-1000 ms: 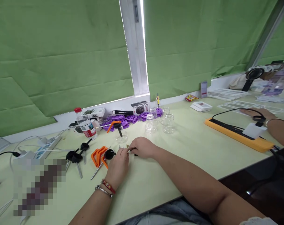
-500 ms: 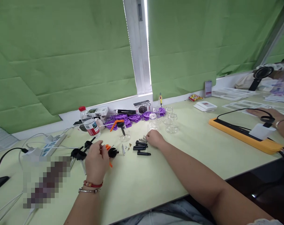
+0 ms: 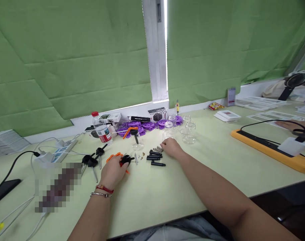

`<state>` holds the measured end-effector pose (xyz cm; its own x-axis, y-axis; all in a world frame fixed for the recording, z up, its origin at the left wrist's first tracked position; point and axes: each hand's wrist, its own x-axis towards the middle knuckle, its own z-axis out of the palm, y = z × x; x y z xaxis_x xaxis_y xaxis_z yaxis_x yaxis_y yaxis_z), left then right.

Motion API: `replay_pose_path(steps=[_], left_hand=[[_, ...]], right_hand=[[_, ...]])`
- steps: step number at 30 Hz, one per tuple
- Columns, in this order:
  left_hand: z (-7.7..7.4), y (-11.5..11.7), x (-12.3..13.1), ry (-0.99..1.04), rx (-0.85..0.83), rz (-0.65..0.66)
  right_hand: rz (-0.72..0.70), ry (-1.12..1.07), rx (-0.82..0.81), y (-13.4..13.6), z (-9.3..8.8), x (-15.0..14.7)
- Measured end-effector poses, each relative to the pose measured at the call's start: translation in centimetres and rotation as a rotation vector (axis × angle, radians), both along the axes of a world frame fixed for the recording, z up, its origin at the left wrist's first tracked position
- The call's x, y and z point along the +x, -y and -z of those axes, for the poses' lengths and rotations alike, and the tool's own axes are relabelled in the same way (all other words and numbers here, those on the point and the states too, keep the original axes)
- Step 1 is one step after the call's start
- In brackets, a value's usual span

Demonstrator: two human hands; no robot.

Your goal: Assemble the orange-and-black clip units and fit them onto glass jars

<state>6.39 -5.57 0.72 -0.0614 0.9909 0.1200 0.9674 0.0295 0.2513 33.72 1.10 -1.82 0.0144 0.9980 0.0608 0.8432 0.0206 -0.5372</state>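
Here, left hand (image 3: 113,171) curls at black knob (image 3: 126,159), probably light, stiff, best pinched at rim; right hand (image 3: 172,148) by springs (image 3: 158,149); cannot tell if fingers (image 3: 118,162) grip.

The pale surface (image 3: 152,194) stretches wide over here, busiest towards its back. Purple plastic parts (image 3: 149,126) lie in a row there, between a red-capped bottle (image 3: 104,134) and some clear glass jars (image 3: 189,138) (hard to count, seen through one another). Nearer the front, black tubes (image 3: 158,164) lie just beside coiled springs (image 3: 158,149), with a slim metal pin (image 3: 136,159) and tiny brass bits (image 3: 142,155) to their left. Further left sit black knobs with metal rods (image 3: 92,162); off to the right, a yellow power strip (image 3: 268,149) and white cards (image 3: 227,116).
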Motion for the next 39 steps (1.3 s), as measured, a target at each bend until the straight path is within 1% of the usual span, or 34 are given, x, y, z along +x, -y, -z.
replay_pose_path(steps=[4,8,10,17,22,25,27,28,30,32,33,35,39], left_hand=[[0.5,-0.1,0.4,-0.046,0.009,0.025],[0.6,-0.1,0.6,-0.015,0.049,0.129],[0.7,-0.1,0.6,0.005,0.059,0.153],[1.0,-0.1,0.8,0.075,0.032,0.103],[0.3,0.2,1.0,0.21,0.043,0.045],[-0.1,0.3,0.9,0.351,0.1,0.075],[-0.3,0.4,0.8,0.494,0.142,0.146],[-0.4,0.5,0.8,0.579,0.154,0.195],[-0.6,0.8,0.8,0.738,0.15,0.296],[-0.9,1.2,0.9,0.836,0.136,0.382],[-1.1,1.4,1.0,0.858,0.128,0.416],[-1.4,1.8,1.1,0.873,0.107,0.476],[-1.9,2.6,1.5,0.822,-0.002,0.558]], right_hand=[[0.004,-0.014,0.008,0.2,-0.2,-0.2],[0.015,-0.029,0.031,0.6,-0.7,-0.4],[0.012,-0.038,0.037,0.8,-1.0,-0.5],[0.009,-0.061,0.049,0.9,-1.0,-0.7],[-0.019,-0.088,0.13,0.9,-1.0,-0.8],[-0.082,-0.128,0.222,1.3,-1.2,-1.3],[-0.151,-0.194,0.249,1.9,-1.2,-2.0],[-0.201,-0.244,0.249,2.2,-1.2,-2.4],[-0.344,-0.365,0.234,3.1,-1.2,-3.4],[-0.498,-0.477,0.21,4.1,-1.2,-4.4],[-0.554,-0.521,0.192,4.6,-1.3,-4.9],[-0.617,-0.596,0.126,5.5,-1.5,-5.6],[-0.634,-0.713,-0.071,6.4,-2.0,-6.4]])
